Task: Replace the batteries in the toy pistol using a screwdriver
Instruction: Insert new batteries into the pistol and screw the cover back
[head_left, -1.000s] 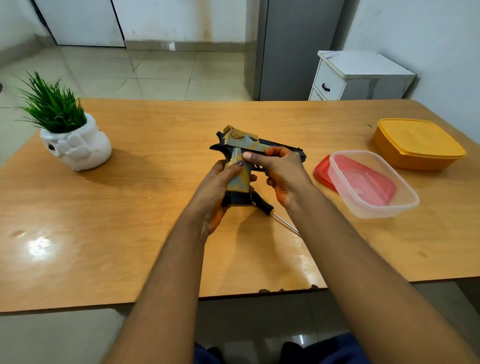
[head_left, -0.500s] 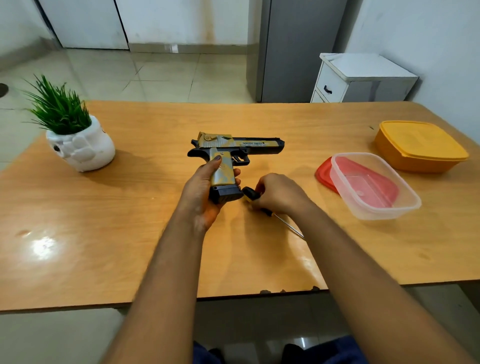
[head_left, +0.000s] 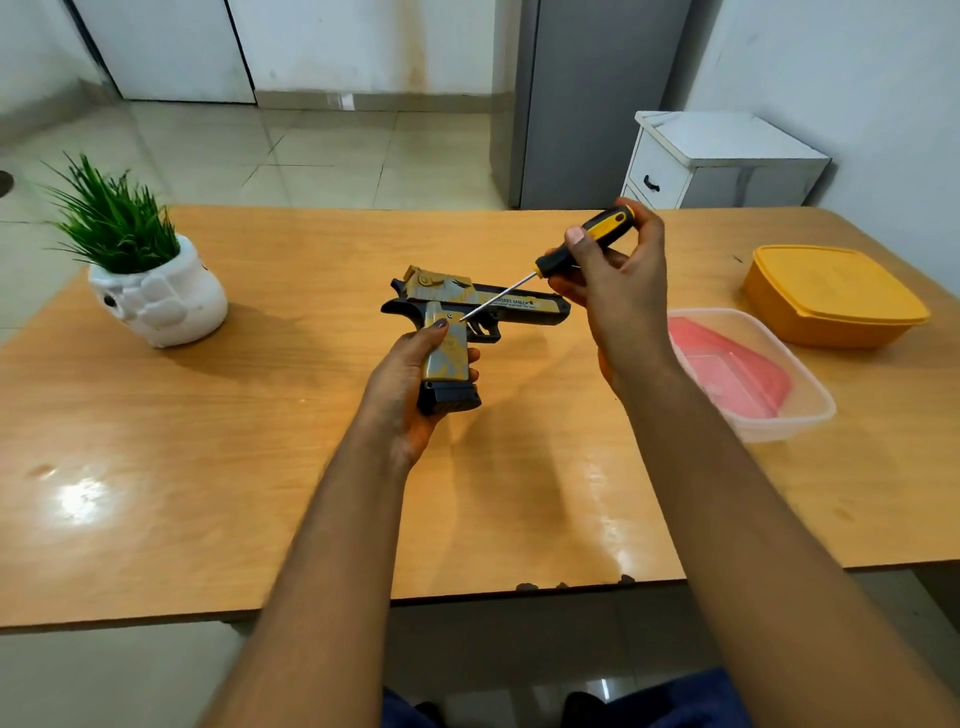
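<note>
A gold-and-black toy pistol (head_left: 467, 304) is held above the middle of the wooden table (head_left: 208, 467), barrel pointing right. My left hand (head_left: 410, 384) grips its handle from the left, thumb resting near a small screw on the grip. My right hand (head_left: 613, 280) holds a screwdriver (head_left: 582, 247) by its black-and-yellow handle, raised above the barrel. The thin metal shaft slants down to the left, and its tip sits at the top of the grip, right by the screw.
A clear plastic container (head_left: 769, 410) with a red lid under it stands right of my right hand. An orange lidded box (head_left: 831, 296) sits at the far right. A white pot with a green plant (head_left: 150, 291) stands at the left. A white cabinet (head_left: 717, 161) is behind the table.
My right hand has picked the screwdriver up from the table and brought its tip to the pistol's grip. My left hand has kept hold of the pistol.
</note>
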